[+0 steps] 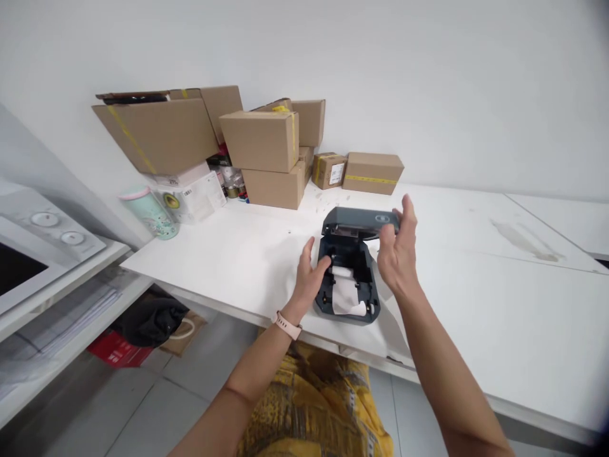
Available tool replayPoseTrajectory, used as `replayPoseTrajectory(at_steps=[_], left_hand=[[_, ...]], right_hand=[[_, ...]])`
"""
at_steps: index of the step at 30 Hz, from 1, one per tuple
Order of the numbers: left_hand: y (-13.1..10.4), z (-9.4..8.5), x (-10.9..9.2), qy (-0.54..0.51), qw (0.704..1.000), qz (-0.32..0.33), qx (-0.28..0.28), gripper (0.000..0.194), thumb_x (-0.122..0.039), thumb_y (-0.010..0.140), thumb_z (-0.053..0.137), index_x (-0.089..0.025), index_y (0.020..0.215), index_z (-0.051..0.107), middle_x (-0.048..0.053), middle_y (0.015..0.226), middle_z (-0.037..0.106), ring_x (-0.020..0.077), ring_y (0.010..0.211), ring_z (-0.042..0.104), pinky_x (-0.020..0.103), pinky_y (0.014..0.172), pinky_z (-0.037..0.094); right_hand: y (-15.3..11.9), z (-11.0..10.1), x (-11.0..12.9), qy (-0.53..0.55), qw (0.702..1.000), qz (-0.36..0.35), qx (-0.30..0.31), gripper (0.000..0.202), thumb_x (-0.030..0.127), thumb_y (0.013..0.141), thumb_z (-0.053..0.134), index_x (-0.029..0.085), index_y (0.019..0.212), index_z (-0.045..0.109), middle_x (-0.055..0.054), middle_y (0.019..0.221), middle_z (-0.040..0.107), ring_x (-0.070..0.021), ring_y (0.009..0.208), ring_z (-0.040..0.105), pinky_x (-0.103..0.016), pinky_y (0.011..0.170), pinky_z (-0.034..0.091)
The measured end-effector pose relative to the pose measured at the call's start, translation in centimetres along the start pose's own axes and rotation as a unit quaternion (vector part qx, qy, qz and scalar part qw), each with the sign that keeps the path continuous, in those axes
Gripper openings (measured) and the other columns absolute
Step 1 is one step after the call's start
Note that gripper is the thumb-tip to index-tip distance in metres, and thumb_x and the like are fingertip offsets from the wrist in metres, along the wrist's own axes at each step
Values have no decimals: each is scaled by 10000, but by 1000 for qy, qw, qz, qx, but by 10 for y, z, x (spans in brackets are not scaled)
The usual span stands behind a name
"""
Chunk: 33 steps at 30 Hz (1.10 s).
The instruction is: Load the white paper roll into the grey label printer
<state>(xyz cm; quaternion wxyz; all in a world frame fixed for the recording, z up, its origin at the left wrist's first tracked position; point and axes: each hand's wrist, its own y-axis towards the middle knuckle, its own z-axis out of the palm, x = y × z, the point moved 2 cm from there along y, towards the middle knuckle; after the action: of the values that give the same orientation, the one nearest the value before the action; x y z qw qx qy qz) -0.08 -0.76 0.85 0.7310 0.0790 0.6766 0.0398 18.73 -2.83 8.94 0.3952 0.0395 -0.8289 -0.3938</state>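
Note:
A dark label printer [365, 274] stands on the white table with its lid [354, 218] tilted up. Inside it lies a roll of white paper [345, 295], whose loose end reaches the front edge. My left hand [309, 276] rests at the printer's left side, thumb over the rim and fingers apart. At the lid's right end, my right hand [398, 254] grips the lid's edge between thumb and fingers. A pale wristband [288, 325] is on my left wrist.
Cardboard boxes [273, 187] are stacked at the back left, with a smaller carton [373, 172] beside them. A mint tumbler [151, 214] stands near a white box [195, 197]. At far left is a white microwave [45, 238]. The table's front edge [228, 311] runs close to me.

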Motion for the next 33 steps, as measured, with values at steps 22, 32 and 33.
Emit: replayPoseTrajectory(at_steps=[22,32,33], left_hand=[[16,3,4,288,951,-93,61,740,-262,847,633,-208,1544,393,124,1448,624,321,1279,623,427,1081,460],[14,2,0,361,926,-57,94,776,-107,918,446,-170,1642,177,138,1353,691,331,1237,653,448,1043,479],[14,1,0,354,929,-57,91,763,-108,918,449,-174,1637,202,139,1365,685,327,1254,645,444,1052,476]], right_hand=[[9,46,-52,-199,862,-167,435,299,204,922,506,258,997,790,-33,1068,800,-223,1023,727,-365,972,529],[-5,69,-69,-207,801,-149,542,298,212,807,694,210,1093,777,-108,922,798,-315,986,737,-567,1168,346],[-4,69,-68,-196,808,-147,536,307,216,767,735,210,1070,782,-107,937,797,-318,995,731,-532,1157,379]])
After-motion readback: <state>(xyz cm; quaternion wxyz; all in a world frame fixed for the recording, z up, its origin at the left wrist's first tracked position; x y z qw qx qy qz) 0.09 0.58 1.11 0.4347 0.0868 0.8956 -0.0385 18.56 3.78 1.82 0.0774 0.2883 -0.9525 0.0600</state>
